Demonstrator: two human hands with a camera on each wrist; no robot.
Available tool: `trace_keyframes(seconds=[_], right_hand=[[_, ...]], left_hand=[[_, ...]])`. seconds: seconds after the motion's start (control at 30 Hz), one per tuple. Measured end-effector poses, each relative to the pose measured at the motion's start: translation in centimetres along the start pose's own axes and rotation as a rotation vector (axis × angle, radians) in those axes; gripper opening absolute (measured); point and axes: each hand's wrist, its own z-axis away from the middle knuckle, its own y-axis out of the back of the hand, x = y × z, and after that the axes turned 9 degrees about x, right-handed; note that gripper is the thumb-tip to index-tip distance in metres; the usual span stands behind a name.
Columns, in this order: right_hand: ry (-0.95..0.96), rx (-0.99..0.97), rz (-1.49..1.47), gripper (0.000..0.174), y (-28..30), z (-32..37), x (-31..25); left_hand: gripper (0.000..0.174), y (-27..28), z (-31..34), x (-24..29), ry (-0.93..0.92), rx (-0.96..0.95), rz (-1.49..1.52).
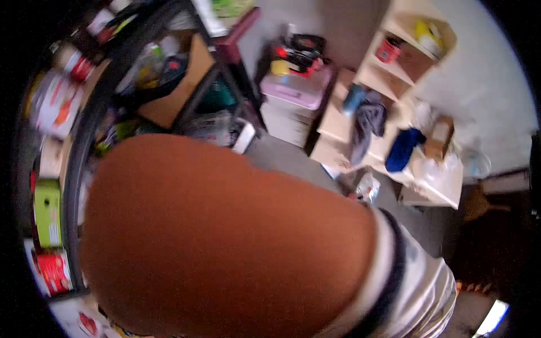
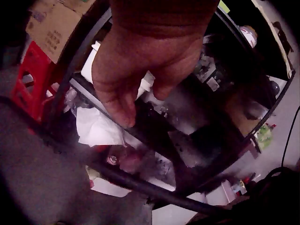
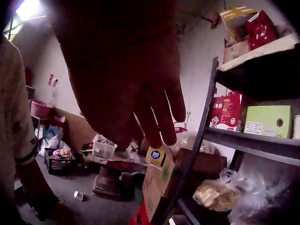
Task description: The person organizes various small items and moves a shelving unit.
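Observation:
A bare arm (image 1: 225,231) with a white and dark sleeve edge (image 1: 389,265) fills the middle of the head view; both hands are out of sight there. In the left wrist view the left hand (image 2: 140,65) reaches down over a dark-framed shelf (image 2: 145,187), thumb and a finger pointing downward. A white object (image 2: 88,66) shows beside and behind it; whether the hand grips it cannot be made out. Below the thumb lies white paper (image 2: 97,127). The right hand (image 3: 126,79), dark against the light, has its fingers extended, with nothing seen held.
A metal shelf (image 3: 201,126) bears a red box (image 3: 227,111), a green box (image 3: 268,120) and plastic bags. A cardboard box (image 3: 158,180) stands beside it. Across the room are a light wooden shelf unit (image 1: 389,73) and a pink-lidded bin (image 1: 296,90). A red crate (image 2: 35,77) is near the left hand.

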Motion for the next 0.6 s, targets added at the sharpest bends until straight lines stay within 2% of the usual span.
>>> trace_keyframes(seconds=[0.1,0.17,0.2,0.23,0.27,0.3,0.33,0.37,0.4,0.43,0.47,0.5,0.53,0.57,0.6], right_hand=[[0.028,0.055,-0.057,0.014,-2.6,-4.2,-2.5],[0.003,-0.035,-0.133,0.014,-2.9,-5.6,-4.3],[-0.018,-0.153,-0.208,0.014,-2.5,-6.0,-4.7],[-0.047,-0.506,-0.357,0.01,-2.1,-6.2,-4.2],[-0.222,-0.682,-0.405,0.006,-2.7,-5.7,-4.1],[-0.305,-0.661,-0.37,0.01,-2.8,-3.9,-3.5],[-0.479,-0.941,-0.297,0.015,-3.1,-2.3,-3.3],[-0.663,-0.907,-0.21,0.019,-2.0,0.3,-3.7],[-0.798,-0.715,-0.192,0.028,-0.1,2.8,-4.3],[-0.991,-0.645,-0.115,0.03,2.2,5.3,-5.5],[-1.224,-0.69,-0.101,0.033,4.6,9.1,-6.9],[-1.463,-0.823,-0.126,0.037,5.8,14.9,-9.0],[-1.671,-0.895,-0.112,0.04,8.9,20.0,-11.0],[-1.857,-0.884,-0.103,0.044,12.4,25.0,-12.8],[-1.987,-0.795,-0.069,0.047,16.0,30.7,-14.7]], left_hand=[[0.028,6.7,1.9,-0.6,-0.031,0.137,0.063],[0.028,11.6,4.2,-2.2,-0.046,0.215,0.092],[0.028,14.0,5.4,-3.1,-0.047,0.254,0.111],[0.027,15.9,6.4,-4.0,-0.036,0.277,0.127],[0.027,17.9,7.4,-4.2,-0.026,0.307,0.14],[0.028,19.9,8.0,-4.4,-0.005,0.33,0.171],[0.028,21.9,8.4,-4.4,0.016,0.354,0.202],[0.03,23.2,8.9,-4.9,0.051,0.368,0.248],[0.03,24.4,9.8,-6.1,0.052,0.383,0.261],[0.029,25.4,9.1,-7.3,0.083,0.378,0.367],[0.027,25.9,8.4,-9.1,0.117,0.372,0.471],[0.026,27.4,6.9,-14.8,0.008,0.394,0.327],[0.025,25.9,6.1,-14.5,0.049,0.34,0.416],[0.023,24.4,5.4,-14.1,0.093,0.289,0.503],[0.025,22.5,4.1,-14.1,0.316,0.327,0.7]])
